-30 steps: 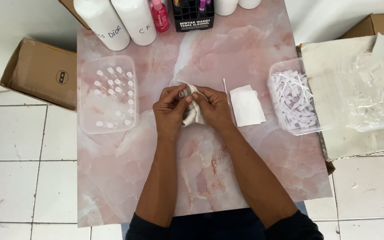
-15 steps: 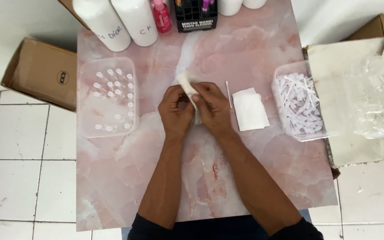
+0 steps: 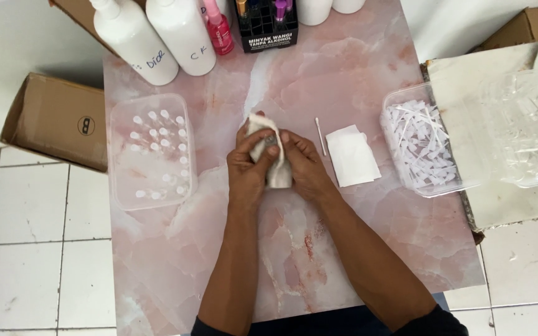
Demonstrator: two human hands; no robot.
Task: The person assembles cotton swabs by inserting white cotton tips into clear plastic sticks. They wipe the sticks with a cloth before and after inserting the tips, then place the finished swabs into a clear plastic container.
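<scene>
two bare forearms, no watch or rings; dark short sleeves show at the frame's bottom edge.

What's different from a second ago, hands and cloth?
Both hands, left hand and right hand, kept hold of the white cloth, re-wrapping it around a small item; half a second ago its end stuck up. The swab stick, paper square and trays stayed put.

Centre of frame: left hand [image 3: 248, 169] and right hand [image 3: 302, 167] both gripping a cream cloth [image 3: 271, 155] wrapped around a small object, above pink marble worktop [image 3: 294, 249]. Left: clear tub [image 3: 151, 149] of small vials. Right: swab stick [image 3: 320, 135], white paper [image 3: 351, 155], clear tray [image 3: 421, 146] of white strips. Top: white bottles [image 3: 157, 37].
</scene>
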